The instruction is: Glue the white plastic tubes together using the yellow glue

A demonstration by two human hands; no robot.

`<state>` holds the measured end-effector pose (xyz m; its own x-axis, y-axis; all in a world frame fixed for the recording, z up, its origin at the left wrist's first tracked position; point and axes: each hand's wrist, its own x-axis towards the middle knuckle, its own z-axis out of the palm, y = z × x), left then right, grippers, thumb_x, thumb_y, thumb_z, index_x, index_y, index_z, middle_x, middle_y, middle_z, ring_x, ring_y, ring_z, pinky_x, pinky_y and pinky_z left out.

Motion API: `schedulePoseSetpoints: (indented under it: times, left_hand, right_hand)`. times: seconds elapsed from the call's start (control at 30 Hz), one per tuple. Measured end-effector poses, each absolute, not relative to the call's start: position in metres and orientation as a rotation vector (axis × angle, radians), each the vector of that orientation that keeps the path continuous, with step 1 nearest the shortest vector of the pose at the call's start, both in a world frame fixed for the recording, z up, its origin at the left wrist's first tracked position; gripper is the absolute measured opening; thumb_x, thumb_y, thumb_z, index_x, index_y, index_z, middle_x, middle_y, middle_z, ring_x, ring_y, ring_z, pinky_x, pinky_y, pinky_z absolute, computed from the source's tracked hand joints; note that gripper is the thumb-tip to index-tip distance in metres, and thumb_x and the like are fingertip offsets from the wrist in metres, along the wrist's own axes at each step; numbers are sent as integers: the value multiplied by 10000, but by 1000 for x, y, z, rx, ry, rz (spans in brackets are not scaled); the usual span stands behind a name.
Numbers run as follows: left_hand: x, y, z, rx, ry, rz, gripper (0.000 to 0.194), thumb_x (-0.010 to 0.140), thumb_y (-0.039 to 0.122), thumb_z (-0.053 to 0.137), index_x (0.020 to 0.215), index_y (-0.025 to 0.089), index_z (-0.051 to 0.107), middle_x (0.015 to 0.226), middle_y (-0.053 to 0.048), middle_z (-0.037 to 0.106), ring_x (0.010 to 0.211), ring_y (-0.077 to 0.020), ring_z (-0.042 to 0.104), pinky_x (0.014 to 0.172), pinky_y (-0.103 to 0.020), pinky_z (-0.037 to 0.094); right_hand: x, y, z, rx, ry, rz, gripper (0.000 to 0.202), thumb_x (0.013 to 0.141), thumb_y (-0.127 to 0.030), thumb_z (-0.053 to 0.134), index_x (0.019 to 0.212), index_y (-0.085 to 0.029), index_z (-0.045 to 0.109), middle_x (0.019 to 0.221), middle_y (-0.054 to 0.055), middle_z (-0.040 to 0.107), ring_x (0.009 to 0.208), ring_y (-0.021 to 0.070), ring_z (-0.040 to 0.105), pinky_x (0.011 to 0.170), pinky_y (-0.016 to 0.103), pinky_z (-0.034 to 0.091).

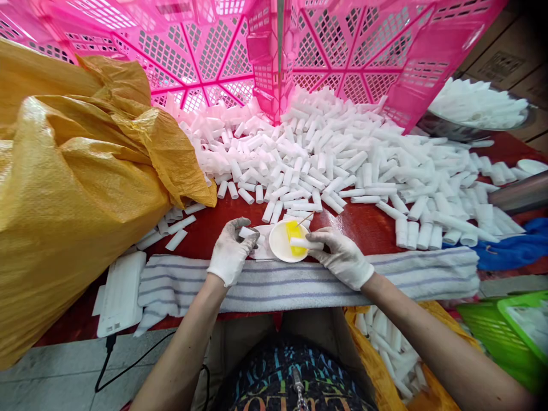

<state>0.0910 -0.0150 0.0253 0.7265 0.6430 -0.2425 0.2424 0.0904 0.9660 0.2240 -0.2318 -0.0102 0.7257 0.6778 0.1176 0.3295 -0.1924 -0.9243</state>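
My left hand point(231, 249), in a white glove with greyed fingertips, is closed around a short white plastic tube point(246, 232). My right hand point(341, 255), gloved the same way, grips a longer white tube point(306, 244) by its right end. That tube's other end lies over a small white dish point(279, 242). A yellow sponge-like piece point(293, 230) sits in the dish, with a thin stick leaning on it. Under the dish a white cloth or paper point(262, 249) partly shows. Beyond both hands spreads a large pile of loose white tubes point(325, 154).
Pink perforated crates point(214, 51) rise behind the pile. A yellow woven sack point(81, 188) fills the left side, near a white power bank point(122, 294) with a cable. A striped towel point(265, 287) lines the table's front edge. A full metal bowl point(454, 130) stands back right; a green basket point(483, 322) is lower right.
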Motion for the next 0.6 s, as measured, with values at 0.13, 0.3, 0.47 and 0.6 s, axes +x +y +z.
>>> schedulePoseSetpoints:
  times: [0.13,0.3,0.47,0.6]
  left_hand:
    - [90,-23,24,1484,725,258,373,639,309,754,903,171,530,927,-25,664,720,-131,640,671,-255,511]
    - [89,-33,24,1445,691,263,409,614,305,794,896,161,536,972,-42,670,858,-159,650,791,-293,521]
    - [86,-41,30,1491,600,219,364,715,314,727,1037,175,631,1078,-49,672,965,-171,635,879,-304,508]
    - [85,-55,36,1469,564,141,363,709,322,737,1027,165,660,1044,-59,687,958,-191,640,877,-314,512]
  right_hand:
    - [219,-230,-10,-1815,-865,287,267,838,-348,617,1070,-228,671,991,75,682,929,223,652,891,412,534]
    - [210,-232,-1,-1735,-966,195,80,773,-288,677,784,-210,690,814,45,609,697,172,613,647,335,522]
    - [199,-241,17,-1657,-702,410,210,741,-351,722,872,-199,660,841,41,622,735,155,609,641,283,500]
    - [199,-235,27,-1557,-299,686,442,741,-531,672,967,-156,613,607,-8,563,473,89,452,419,216,339]
